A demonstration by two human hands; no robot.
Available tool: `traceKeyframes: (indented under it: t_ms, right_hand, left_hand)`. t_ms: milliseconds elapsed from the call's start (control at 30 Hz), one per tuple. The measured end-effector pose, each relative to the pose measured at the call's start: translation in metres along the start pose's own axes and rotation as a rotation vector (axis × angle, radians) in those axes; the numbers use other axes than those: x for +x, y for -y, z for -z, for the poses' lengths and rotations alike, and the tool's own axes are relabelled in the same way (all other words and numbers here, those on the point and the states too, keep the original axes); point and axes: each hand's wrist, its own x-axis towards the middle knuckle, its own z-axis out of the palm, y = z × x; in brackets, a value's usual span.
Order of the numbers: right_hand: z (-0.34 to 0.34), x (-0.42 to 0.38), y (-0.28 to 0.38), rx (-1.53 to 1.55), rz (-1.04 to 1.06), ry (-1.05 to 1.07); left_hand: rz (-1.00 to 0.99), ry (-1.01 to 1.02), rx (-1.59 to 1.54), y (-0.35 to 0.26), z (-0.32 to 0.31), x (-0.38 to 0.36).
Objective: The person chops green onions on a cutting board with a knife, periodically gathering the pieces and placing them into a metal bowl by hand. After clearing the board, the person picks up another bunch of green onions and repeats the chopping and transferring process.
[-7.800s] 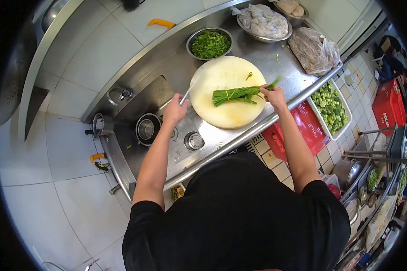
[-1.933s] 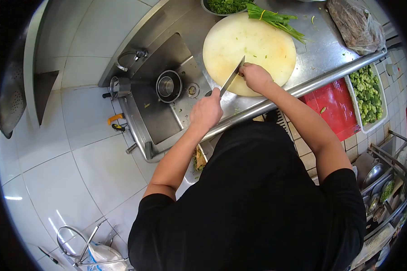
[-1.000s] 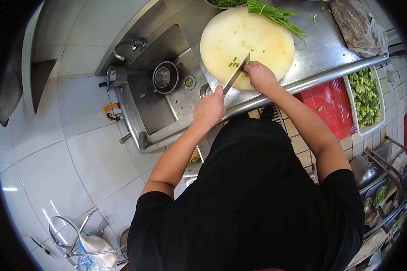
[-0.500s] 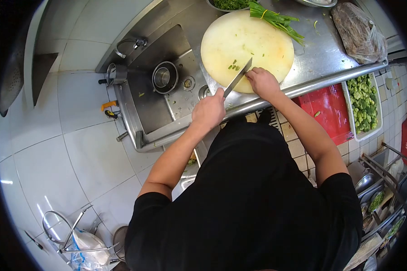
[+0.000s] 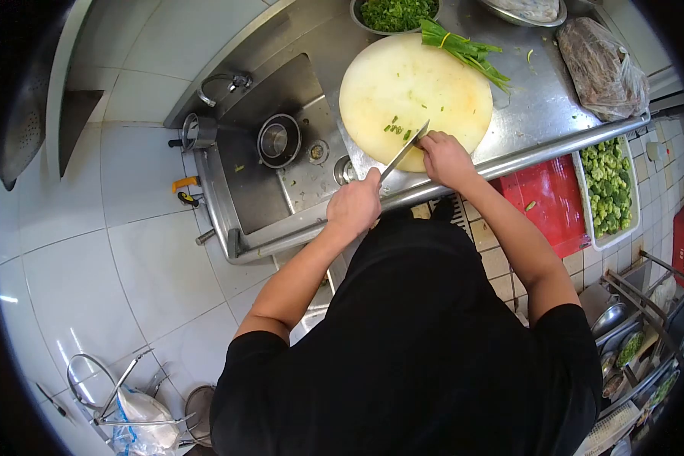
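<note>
My left hand [image 5: 356, 204] is closed around the handle of a kitchen knife [image 5: 404, 154]. Its blade slants up and to the right over a round, pale chopping board [image 5: 372, 83]. At the blade's tip my right hand [image 5: 446, 159] rests on the board with fingers curled together; what they press on, if anything, is hidden. Small cut green pieces [image 5: 395, 128] lie just left of the blade. A bundle of long green leaves [image 5: 463, 52], tied with a yellow band, lies across the board's far right edge.
A bowl of chopped greens [image 5: 397, 14] stands behind the board. To the left is a steel sink [image 5: 258, 205] holding a pot [image 5: 279, 140]. A bagged brown item [image 5: 602, 67] sits at right. Below the counter are a red crate [image 5: 547, 201] and a tub of broccoli [image 5: 609, 186].
The view has shifted slightly, so the counter appears lower. More cut green pieces lie beside the blade, which now sits at a slightly different angle. Both hands stay close together.
</note>
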Motion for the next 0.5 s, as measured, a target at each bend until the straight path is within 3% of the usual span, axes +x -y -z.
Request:
traceKeyframes:
  t_ms: [233,500]
  right_hand:
    - [0.003,-0.002,-0.008,-0.006,-0.007,0.117]
    - [-0.001,-0.006,-0.008,-0.025,-0.008,0.026]
  left_hand:
    - [0.022,0.015,0.007,-0.011,0.0,-0.007]
    - [0.007,0.004,-0.01,-0.011,0.0,-0.006]
